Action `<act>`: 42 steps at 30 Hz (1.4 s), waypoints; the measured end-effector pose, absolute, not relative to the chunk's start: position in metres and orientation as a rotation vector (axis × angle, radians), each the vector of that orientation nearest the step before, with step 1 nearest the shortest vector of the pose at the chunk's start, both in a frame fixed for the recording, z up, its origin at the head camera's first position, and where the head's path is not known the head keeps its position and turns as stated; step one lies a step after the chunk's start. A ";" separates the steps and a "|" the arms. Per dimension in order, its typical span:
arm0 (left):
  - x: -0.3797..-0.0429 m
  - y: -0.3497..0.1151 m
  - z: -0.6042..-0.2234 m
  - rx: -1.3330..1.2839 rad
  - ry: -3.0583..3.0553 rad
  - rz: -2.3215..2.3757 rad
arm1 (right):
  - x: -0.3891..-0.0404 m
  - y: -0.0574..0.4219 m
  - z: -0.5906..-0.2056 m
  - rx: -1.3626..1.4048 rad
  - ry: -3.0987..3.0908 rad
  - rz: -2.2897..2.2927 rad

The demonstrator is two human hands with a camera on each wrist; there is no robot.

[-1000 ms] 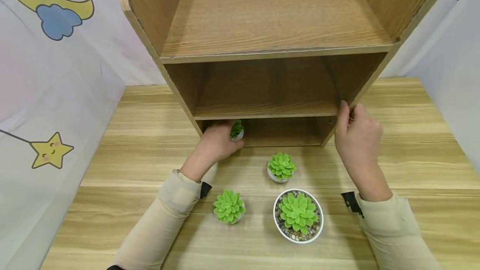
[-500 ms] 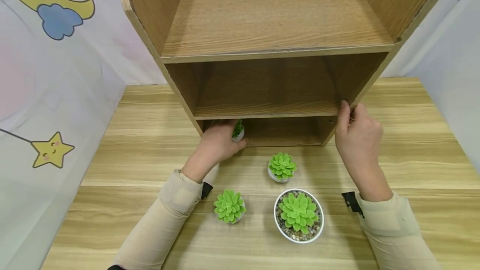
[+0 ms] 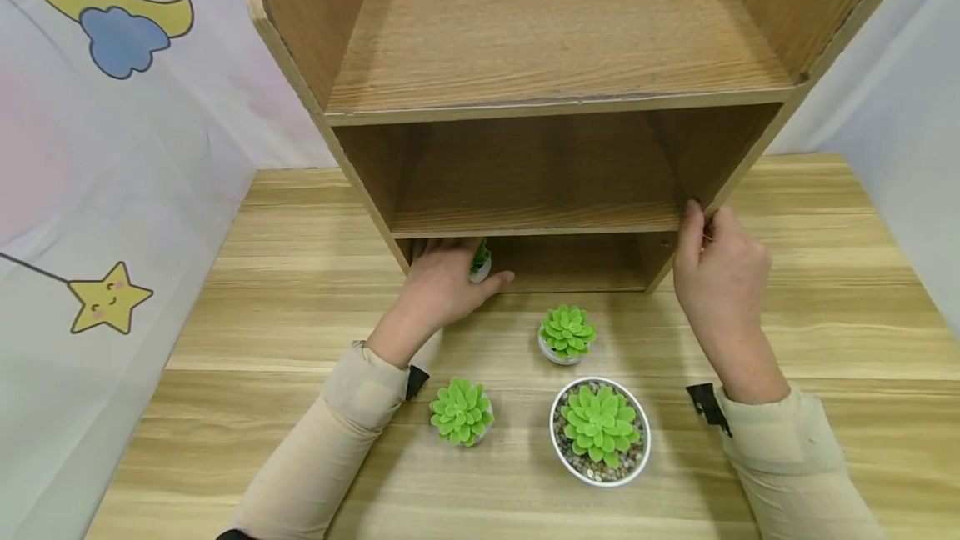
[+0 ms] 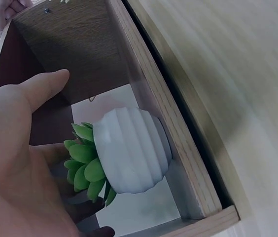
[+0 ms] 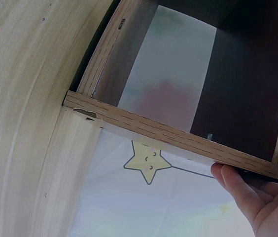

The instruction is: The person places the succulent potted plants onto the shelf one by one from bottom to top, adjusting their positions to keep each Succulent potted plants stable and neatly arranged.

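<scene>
Head: L hand (image 3: pixel 442 282), fingers loose, beside ribbed white pot (image 3: pixel 482 273) w/ green succulent (image 3: pixel 481 254) in btm compartment (image 3: pixel 573 263) of brown wooden shelf (image 3: pixel 562 32); wide white pot (image 3: pixel 600 484) holds pebbles (image 3: pixel 576 461).
L wrist: ribbed pot upright, thumb clear.
R wrist: R hand (image 5: pixel 269 200) grips shelf's side.

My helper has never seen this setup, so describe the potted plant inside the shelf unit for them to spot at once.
Find the wooden shelf unit and look into its lowest compartment, toward the left end. There, beside the person's left hand, sits a green succulent in a white ribbed pot. It alone is inside the unit; the other three plants stand on the table.
</scene>
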State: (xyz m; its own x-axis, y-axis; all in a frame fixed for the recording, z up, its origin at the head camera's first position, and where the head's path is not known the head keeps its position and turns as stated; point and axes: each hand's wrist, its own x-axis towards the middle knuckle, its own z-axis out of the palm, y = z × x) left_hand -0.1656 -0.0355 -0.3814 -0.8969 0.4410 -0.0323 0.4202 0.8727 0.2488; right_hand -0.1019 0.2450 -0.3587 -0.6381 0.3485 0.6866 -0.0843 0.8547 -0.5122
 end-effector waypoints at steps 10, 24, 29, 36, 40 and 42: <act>-0.164 -0.035 -0.381 0.709 3.002 0.319 | -0.101 0.245 -0.359 -0.184 -2.173 0.644; -0.159 -0.035 -0.379 0.722 2.993 0.366 | -0.103 0.245 -0.359 -0.182 -2.169 0.634; -0.158 -0.035 -0.378 0.743 3.013 0.363 | -0.103 0.245 -0.359 -0.169 -2.165 0.629; -0.155 -0.035 -0.377 0.770 3.045 0.313 | -0.103 0.245 -0.359 -0.173 -2.165 0.636; -0.153 -0.034 -0.376 0.773 3.046 0.294 | -0.104 0.245 -0.359 -0.175 -2.163 0.635; -0.152 -0.034 -0.375 0.769 3.042 0.286 | -0.104 0.245 -0.360 -0.178 -2.164 0.636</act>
State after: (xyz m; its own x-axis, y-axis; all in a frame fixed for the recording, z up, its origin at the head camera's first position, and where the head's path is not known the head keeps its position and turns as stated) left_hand -0.1522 -0.0344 -0.3751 -0.8809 0.4702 0.0533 0.4719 0.8644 0.1733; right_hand -0.1035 0.2452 -0.3595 -0.6275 0.3396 0.7006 -0.0936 0.8604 -0.5009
